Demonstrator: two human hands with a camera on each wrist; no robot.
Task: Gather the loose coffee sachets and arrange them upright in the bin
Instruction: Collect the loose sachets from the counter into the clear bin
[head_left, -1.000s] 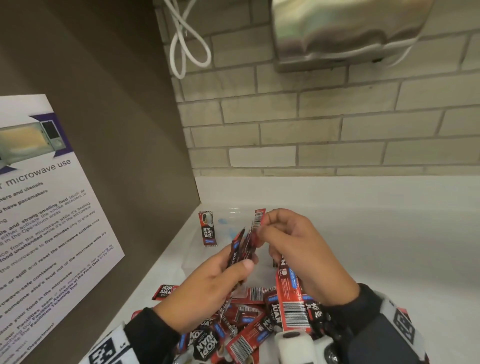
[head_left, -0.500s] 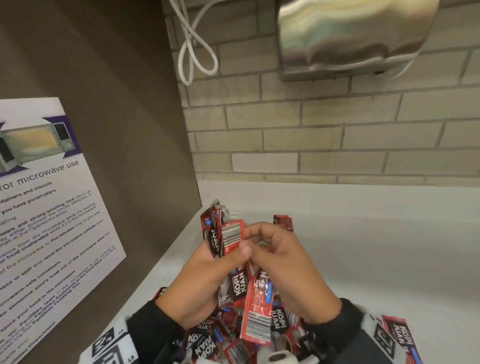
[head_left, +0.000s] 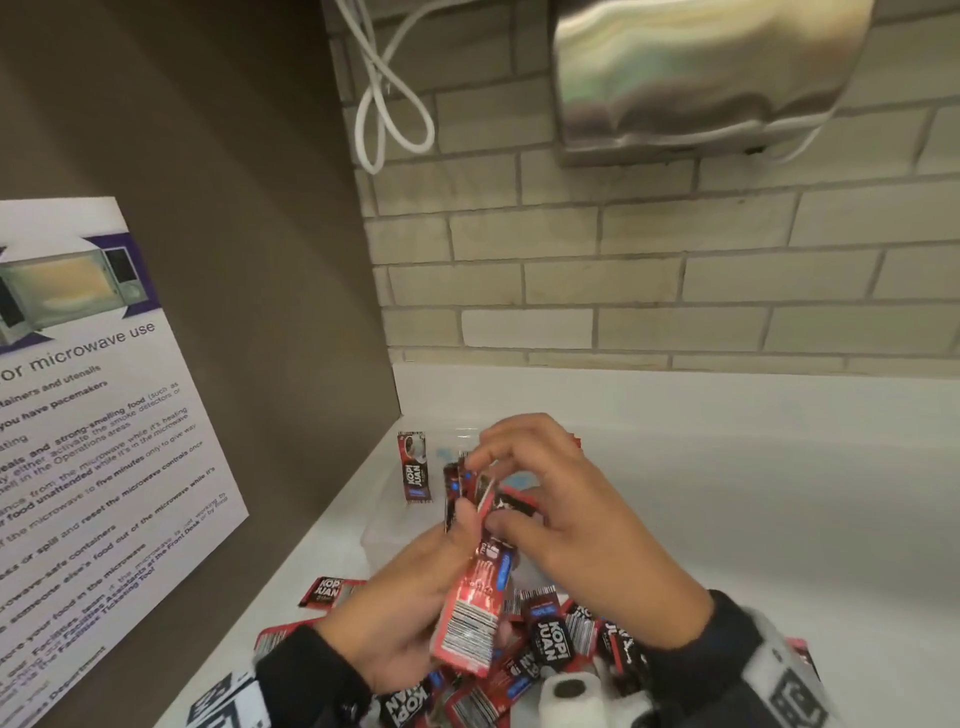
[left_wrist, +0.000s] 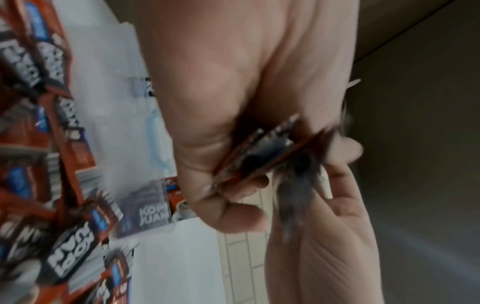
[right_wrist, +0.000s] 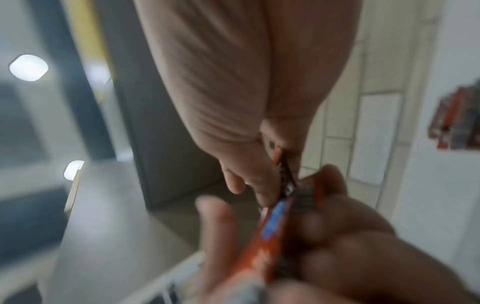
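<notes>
A: Which step was in hand?

B: Gathering. The left hand (head_left: 410, 618) gripped a small stack of sachets (head_left: 470, 613), thumb over the front, while the right hand (head_left: 576, 519) pinched their upper ends, squaring them. The stack was held over the clear bin (head_left: 384, 525), where one sachet (head_left: 414, 466) stood upright at the far wall. Many loose sachets (head_left: 545, 639) lay on the white counter (head_left: 779, 519) nearer the person.

A: And the next move?

B: Probably lowering the stack on end beside the standing one without tipping it.

A: What did the wrist views add?

B: The left wrist view showed the sachet edges between curled fingers (left_wrist: 241, 214); the right was blurred, though a pinch seemed likely.
</notes>
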